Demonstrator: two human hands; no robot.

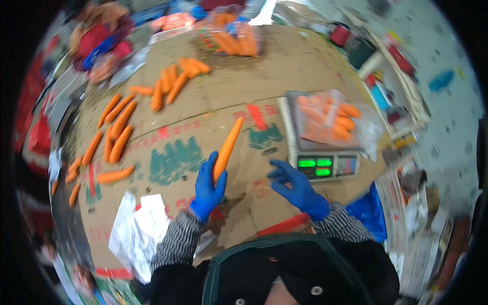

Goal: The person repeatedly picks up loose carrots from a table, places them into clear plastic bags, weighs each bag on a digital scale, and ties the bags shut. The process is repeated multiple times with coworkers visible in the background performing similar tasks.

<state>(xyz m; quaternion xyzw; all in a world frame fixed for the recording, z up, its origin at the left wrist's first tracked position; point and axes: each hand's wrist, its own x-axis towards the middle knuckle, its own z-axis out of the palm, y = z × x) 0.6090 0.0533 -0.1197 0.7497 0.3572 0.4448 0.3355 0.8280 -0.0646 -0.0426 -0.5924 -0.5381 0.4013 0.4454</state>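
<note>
Both my hands wear blue gloves. My left hand (209,187) grips the lower end of an orange carrot (229,146), whose narrow tip points up and to the right. To the right, my right hand (297,188) is held with fingers spread and nothing in it, just before a digital scale (331,148) with lit green displays. A clear plastic bag of carrots (320,118) lies on the scale's pan. Several loose carrots (122,118) lie scattered on the cardboard-covered table (228,103), at its left and upper left. White crumpled paper or plastic (146,225) lies left of my left forearm.
At the table's far edge stands a filled clear bag of carrots (236,40). Another person's blue-banded sleeve and hand (103,68) are at the upper left. A white open box with small items (392,91) borders the table on the right, above a blue plastic bag (368,211).
</note>
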